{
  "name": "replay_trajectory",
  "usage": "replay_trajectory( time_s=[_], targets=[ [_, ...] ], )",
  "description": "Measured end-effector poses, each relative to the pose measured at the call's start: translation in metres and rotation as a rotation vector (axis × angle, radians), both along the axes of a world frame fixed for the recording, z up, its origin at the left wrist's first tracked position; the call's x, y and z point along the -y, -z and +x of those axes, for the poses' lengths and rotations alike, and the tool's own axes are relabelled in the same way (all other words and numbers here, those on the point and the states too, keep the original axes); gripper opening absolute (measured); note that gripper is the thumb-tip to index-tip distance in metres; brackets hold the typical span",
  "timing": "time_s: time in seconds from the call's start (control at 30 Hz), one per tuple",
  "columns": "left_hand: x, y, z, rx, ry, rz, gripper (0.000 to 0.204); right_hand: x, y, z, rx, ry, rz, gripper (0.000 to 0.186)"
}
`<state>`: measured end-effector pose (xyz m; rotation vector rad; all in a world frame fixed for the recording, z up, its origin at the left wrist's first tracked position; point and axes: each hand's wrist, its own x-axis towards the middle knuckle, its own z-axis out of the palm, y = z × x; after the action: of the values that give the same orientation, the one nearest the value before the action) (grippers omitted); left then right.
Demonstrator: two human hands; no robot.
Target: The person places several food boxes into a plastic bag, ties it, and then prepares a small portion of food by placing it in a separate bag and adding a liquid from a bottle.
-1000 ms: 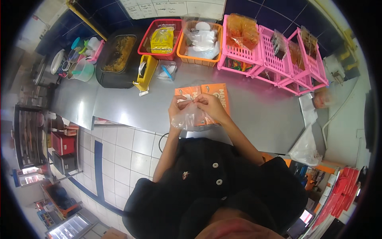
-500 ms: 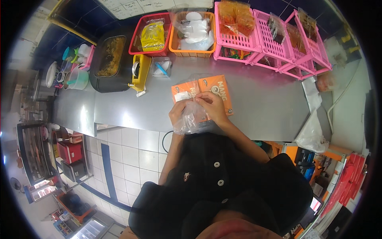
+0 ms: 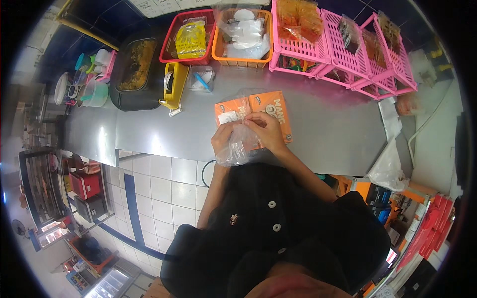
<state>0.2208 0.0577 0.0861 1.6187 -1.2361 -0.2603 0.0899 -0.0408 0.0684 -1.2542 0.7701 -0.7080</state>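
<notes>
Two orange cardboard boxes (image 3: pixel 285 124) lie side by side on the metal counter, just in front of me. Clear plastic reaches over the left box (image 3: pixel 222 109), which carries a white label. A gathered part of this clear plastic bag (image 3: pixel 239 149) hangs toward me between my hands. My left hand (image 3: pixel 222 139) is closed on the bag, its fingers curled in. Beside it my right hand (image 3: pixel 268 131) pinches the bunched plastic with thumb and fingertips, over the inner edges of the boxes. Whether the right box is also inside the bag I cannot tell.
Behind the boxes stand a yellow tape dispenser (image 3: pixel 174 87), a small clear tub with a blue pen (image 3: pixel 202 81), a red basket (image 3: pixel 169 52), an orange basket (image 3: pixel 243 62) and pink racks (image 3: pixel 298 47). A dark tray of food (image 3: pixel 136 69) is at the left.
The view has shifted slightly. Both hands stay on the bag at nearly the same place, with only slight finger movement at the bunched plastic.
</notes>
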Motion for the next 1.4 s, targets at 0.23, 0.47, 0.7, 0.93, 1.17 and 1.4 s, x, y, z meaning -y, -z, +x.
replay_trajectory(
  time_s=[0.23, 0.47, 0.7, 0.93, 1.17, 1.4],
  targets=[
    [-0.007, 0.006, 0.004, -0.148, 0.004, 0.079, 0.034, 0.011, -0.018, -0.002, -0.157, -0.157, -0.061, 0.013],
    [-0.005, 0.003, 0.015, -0.232, 0.12, 0.131, 0.035, 0.034, 0.008, -0.003, -0.008, -0.21, 0.099, 0.011],
    [-0.001, 0.023, 0.018, -0.297, 0.185, 0.135, 0.033, 0.028, 0.001, 0.005, -0.151, -0.128, -0.382, 0.014],
    [0.005, 0.031, 0.029, -0.285, 0.272, 0.232, 0.029, 0.035, 0.011, 0.023, -0.22, -0.041, -0.482, 0.017],
    [0.006, -0.007, 0.003, -0.122, 0.377, 0.314, 0.026, 0.065, -0.011, 0.041, -0.063, 0.17, -0.434, 0.014],
    [0.034, 0.041, 0.005, 0.135, 0.07, 0.677, 0.037, 0.051, 0.021, -0.066, 0.052, -0.034, -0.556, 0.043]
  ],
)
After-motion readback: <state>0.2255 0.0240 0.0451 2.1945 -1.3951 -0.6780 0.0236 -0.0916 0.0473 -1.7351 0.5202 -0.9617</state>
